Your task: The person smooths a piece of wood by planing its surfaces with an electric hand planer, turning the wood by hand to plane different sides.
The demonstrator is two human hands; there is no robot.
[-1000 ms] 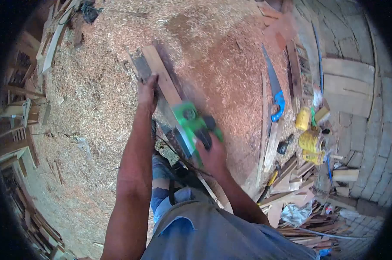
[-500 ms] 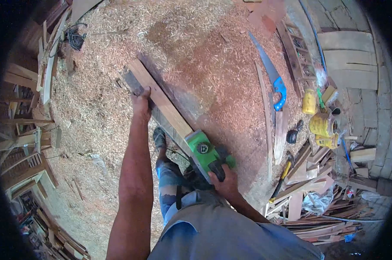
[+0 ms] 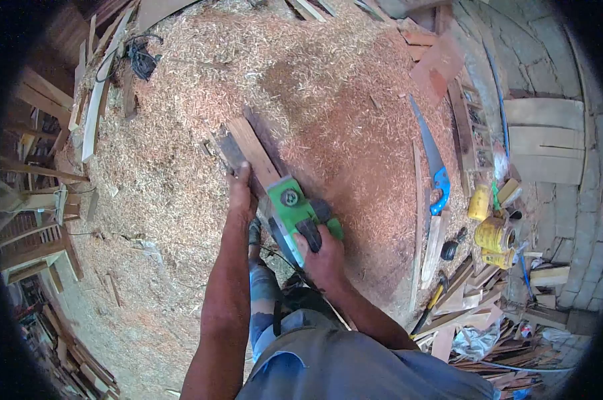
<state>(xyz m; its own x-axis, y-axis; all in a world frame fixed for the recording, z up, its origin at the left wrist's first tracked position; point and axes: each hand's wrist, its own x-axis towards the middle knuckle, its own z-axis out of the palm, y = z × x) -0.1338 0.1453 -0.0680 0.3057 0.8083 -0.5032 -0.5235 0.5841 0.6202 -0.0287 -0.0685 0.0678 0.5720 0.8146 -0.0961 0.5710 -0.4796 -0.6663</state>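
My right hand (image 3: 326, 257) is wrapped round the rear handle of a green electric planer (image 3: 292, 205). The planer sits on a light wooden board (image 3: 253, 148), covering its near part. My left hand (image 3: 240, 190) grips the board's left side, just ahead of the planer, with its fingers partly hidden. Under and beside the board lies a darker, worn timber (image 3: 230, 152). Its far end shows past my left hand.
Wood shavings (image 3: 181, 133) cover the floor. A handsaw (image 3: 431, 157) with a blue handle lies to the right, near yellow containers (image 3: 491, 233) and a hammer (image 3: 435, 297). Offcuts (image 3: 468, 313) are piled at lower right. A dark cord bundle (image 3: 141, 60) lies at upper left.
The planer has moved forward along the board, toward its far end and up-left, with my right hand on it. My left hand still holds the board's side. The view has shifted.
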